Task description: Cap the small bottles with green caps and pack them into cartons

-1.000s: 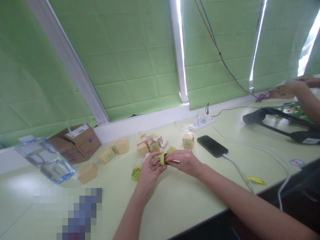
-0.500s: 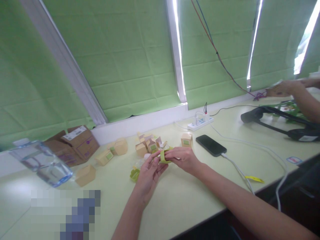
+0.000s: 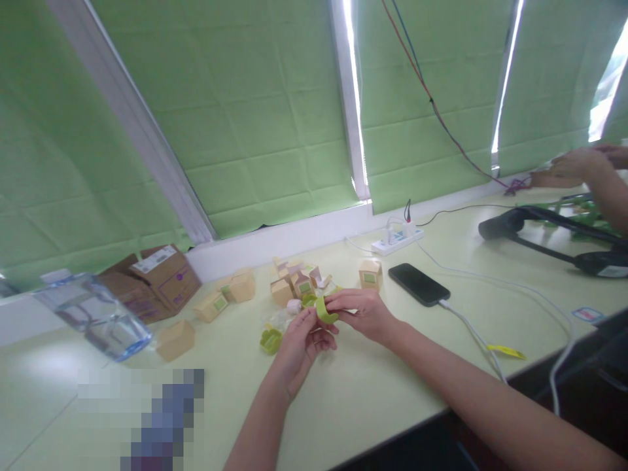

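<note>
A curved yellow-green band [image 3: 324,311], perhaps plastic, is held just above the table between my two hands. My right hand [image 3: 366,313] grips it from the right with its fingertips. My left hand [image 3: 300,343] pinches its left edge between thumb and forefinger, while the other fingers curl loosely underneath. Left of that hand lies a green flower-shaped piece [image 3: 271,341]. Just behind my hands are a small whitish piece [image 3: 294,307], some clear plastic wrapping and a cluster of small cardboard boxes [image 3: 282,292], several with green labels.
A black phone [image 3: 419,284] on a white cable lies to the right, with a power strip [image 3: 397,242] behind it. At left are a water bottle [image 3: 95,314], a brown carton [image 3: 167,281] and more small boxes [image 3: 176,339]. Another person's hands [image 3: 581,167] work at far right, behind a black headset [image 3: 554,239].
The green band has turned, so its curved opening shows more. My left fingers have loosened and spread beneath it. The whole view has shifted slightly.
</note>
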`<state>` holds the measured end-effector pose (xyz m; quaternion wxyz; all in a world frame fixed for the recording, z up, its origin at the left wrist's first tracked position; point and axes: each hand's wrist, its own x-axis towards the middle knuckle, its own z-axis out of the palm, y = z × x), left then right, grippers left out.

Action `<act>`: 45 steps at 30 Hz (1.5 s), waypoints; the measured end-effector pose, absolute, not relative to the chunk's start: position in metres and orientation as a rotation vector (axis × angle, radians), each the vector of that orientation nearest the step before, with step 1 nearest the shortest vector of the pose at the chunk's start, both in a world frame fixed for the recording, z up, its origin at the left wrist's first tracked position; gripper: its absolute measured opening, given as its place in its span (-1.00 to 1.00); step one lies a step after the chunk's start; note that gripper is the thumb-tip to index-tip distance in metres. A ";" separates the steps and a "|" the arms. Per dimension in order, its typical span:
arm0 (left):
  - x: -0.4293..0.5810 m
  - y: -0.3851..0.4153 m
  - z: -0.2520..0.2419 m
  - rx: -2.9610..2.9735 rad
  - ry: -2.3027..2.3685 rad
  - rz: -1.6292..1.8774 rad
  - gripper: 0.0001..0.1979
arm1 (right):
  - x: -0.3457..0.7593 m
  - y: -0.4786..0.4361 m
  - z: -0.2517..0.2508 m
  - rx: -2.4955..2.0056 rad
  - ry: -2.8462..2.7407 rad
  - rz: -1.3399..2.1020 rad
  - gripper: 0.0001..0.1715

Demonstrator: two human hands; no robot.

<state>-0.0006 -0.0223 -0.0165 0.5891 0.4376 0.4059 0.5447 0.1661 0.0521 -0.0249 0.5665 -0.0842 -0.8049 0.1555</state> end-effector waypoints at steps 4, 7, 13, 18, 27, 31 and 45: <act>-0.001 -0.021 -0.016 1.033 0.941 1.277 -0.62 | 0.166 0.054 -0.026 -0.218 -1.908 0.371 -0.82; -0.003 -0.018 -0.018 1.034 0.943 1.308 -0.61 | 0.168 0.054 -0.024 -0.213 -1.895 0.420 -0.83; -0.008 -0.015 -0.021 1.045 0.885 1.396 -0.67 | 0.176 0.056 -0.021 -0.399 -1.744 0.586 -0.79; -0.006 -0.018 -0.020 1.055 0.877 1.361 -0.65 | 0.176 0.059 -0.024 -0.520 -1.879 0.548 -0.75; -0.005 -0.018 -0.024 1.182 0.903 1.198 -0.67 | 0.172 0.056 -0.030 -0.559 -2.157 0.657 -0.66; -0.003 -0.018 -0.024 1.209 0.950 1.189 -0.67 | 0.172 0.058 -0.031 -0.589 -2.154 0.699 -0.64; -0.004 -0.013 -0.021 1.304 0.961 1.357 -0.72 | 0.171 0.062 -0.033 -0.521 -2.037 0.946 -0.63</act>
